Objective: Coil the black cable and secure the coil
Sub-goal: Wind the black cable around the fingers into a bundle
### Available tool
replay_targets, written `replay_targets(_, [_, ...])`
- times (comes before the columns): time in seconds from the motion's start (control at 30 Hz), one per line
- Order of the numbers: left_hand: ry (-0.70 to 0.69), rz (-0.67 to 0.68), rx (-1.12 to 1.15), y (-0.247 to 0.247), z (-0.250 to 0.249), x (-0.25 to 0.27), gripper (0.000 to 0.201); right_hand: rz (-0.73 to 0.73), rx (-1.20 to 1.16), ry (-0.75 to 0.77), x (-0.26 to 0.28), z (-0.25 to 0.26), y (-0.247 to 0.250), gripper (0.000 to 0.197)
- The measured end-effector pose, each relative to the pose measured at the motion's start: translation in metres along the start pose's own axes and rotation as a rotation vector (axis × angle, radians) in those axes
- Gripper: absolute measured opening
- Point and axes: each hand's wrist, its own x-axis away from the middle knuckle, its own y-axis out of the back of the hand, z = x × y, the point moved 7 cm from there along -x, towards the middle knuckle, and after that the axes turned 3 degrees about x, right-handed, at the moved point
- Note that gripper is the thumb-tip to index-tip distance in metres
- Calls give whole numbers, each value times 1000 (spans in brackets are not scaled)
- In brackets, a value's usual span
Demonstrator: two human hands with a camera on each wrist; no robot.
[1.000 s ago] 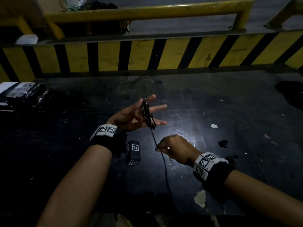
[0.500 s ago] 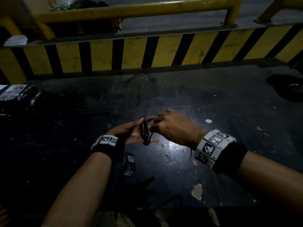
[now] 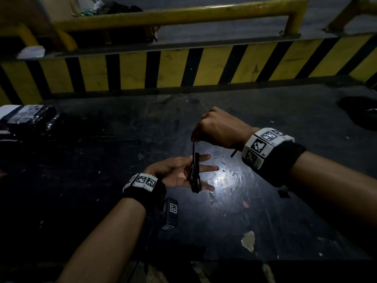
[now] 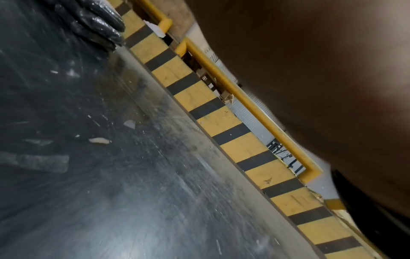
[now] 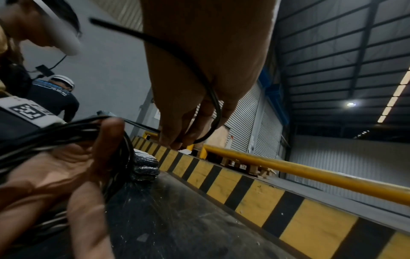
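Observation:
The black cable [image 3: 195,174] is wound in several loops round the straight, spread fingers of my left hand [image 3: 184,172], palm up over the dark table [image 3: 285,201]. My right hand [image 3: 216,127] hovers just above it and pinches the cable's free end [image 3: 193,147], pulled up taut from the coil. In the right wrist view the loops [image 5: 66,135] cross my left palm, and the free end [image 5: 213,98] runs between my right fingers [image 5: 177,133]. The left wrist view shows only table and barrier.
A yellow and black striped barrier [image 3: 183,70] with a yellow rail [image 3: 183,13] runs along the table's far side. A black wrapped bundle [image 3: 26,119] lies at the left, a dark object [image 3: 359,115] at the far right. Another person [image 5: 55,94] stands behind.
My right hand has carried the free end from below the coil, past it, and now lifts it above my left fingers. The hanging length of cable is gone from the table.

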Motion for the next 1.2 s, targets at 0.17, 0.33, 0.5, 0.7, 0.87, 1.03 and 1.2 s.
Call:
replay_targets(0.17, [-21,96,-17,-12,3,6,41,-56,-95,-27,-2,-8,-10,19])
replay_targets(0.33, [-34,80,46,-16,8,4,37,-74,-218,-102,5,-14,-28,18])
replay_targets(0.5, [-32,48,116,-17,15,7,36,-82,-379,-271,21,-25,-54,17])
replay_targets(0.7, [-92,102,58,-32,1,10,37,11,-518,-323,29,-13,-77,15])
replay_targets(0.87, [-214,136,75,-40,-26,15,36,18,-763,-387,45,5,-108,10])
replay_targets(1.03, [-295,52,42,-23,-42,14,37,78,-710,-320,54,35,-128,12])
replay_targets(1.2, [-331,-69,148,9,-42,10,36,101,-747,-304,53,53,-125,14])
